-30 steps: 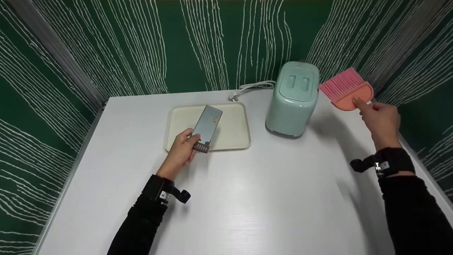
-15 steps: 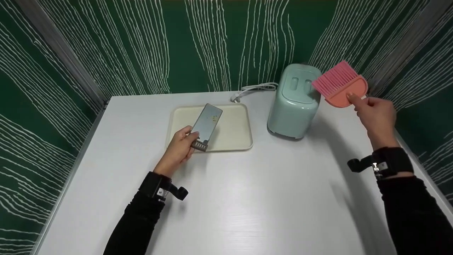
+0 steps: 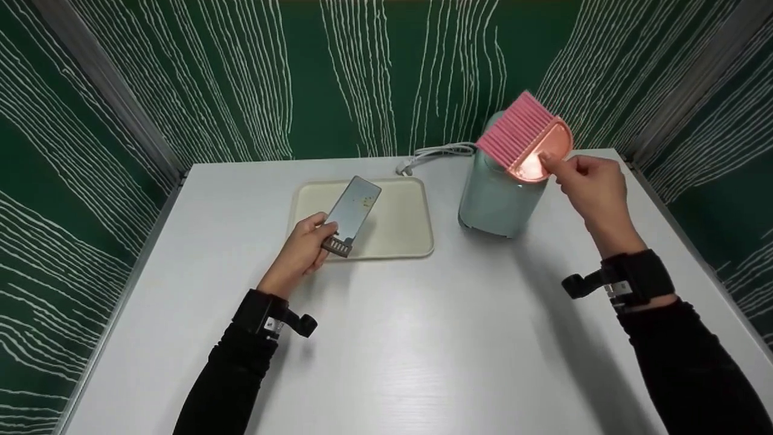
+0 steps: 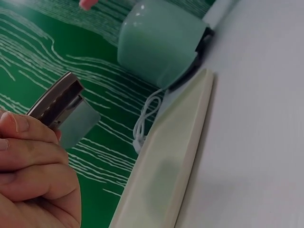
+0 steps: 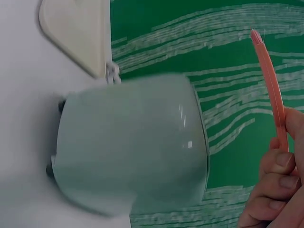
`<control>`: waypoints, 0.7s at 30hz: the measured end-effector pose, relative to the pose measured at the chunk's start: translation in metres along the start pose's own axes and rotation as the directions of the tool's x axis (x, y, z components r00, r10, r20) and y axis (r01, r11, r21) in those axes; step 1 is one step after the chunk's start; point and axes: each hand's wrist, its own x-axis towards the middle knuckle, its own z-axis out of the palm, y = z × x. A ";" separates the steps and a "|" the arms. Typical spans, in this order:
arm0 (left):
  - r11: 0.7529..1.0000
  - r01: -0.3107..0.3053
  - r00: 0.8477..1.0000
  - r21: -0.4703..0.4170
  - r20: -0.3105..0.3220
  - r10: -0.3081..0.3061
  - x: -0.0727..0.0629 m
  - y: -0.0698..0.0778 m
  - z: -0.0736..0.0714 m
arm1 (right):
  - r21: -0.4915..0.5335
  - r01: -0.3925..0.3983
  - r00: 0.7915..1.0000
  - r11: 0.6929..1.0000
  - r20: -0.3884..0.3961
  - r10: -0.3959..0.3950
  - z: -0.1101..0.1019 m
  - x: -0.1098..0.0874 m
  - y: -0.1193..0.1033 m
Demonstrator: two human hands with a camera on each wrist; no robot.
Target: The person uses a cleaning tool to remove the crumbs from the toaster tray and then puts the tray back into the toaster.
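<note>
In the head view my left hand (image 3: 301, 244) grips the dark slotted end of a flat grey crumb tray (image 3: 352, 208) with small yellow bits on it. The crumb tray tilts above a cream serving tray (image 3: 401, 241). My right hand (image 3: 595, 190) pinches the orange handle of a small brush with pink bristles (image 3: 518, 130). That brush hangs over the top of the mint-green toaster (image 3: 498, 202) and hides much of its lid. In the right wrist view the brush (image 5: 271, 85) appears edge-on, apart from the toaster's side (image 5: 128, 147).
A white cord with a plug (image 3: 406, 167) lies behind the serving tray, near the toaster. Both stand towards the back of the white table (image 3: 386, 338). Green walls with white lines (image 3: 229, 72) enclose the table at the back and sides.
My right hand has moved left with the brush, from beside the toaster to over its top. My left hand and the crumb tray have hardly moved.
</note>
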 end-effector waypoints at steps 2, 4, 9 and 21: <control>1.000 0.000 1.000 -0.012 -0.001 0.000 0.000 0.001 -0.002 | 0.013 0.027 0.999 1.000 0.024 -0.028 0.010 -0.005 -0.007; 1.000 0.003 1.000 -0.029 -0.005 -0.003 -0.001 0.002 -0.004 | 0.013 0.054 0.997 0.998 0.054 -0.055 0.020 -0.010 -0.014; 0.998 0.002 1.000 -0.064 -0.001 -0.002 -0.002 0.004 -0.006 | -0.053 0.130 0.986 0.990 0.114 -0.123 0.042 -0.019 -0.027; 1.000 -0.019 0.999 0.024 0.028 0.018 0.001 0.020 -0.007 | -0.119 0.276 0.943 0.954 0.225 -0.245 0.100 -0.034 -0.040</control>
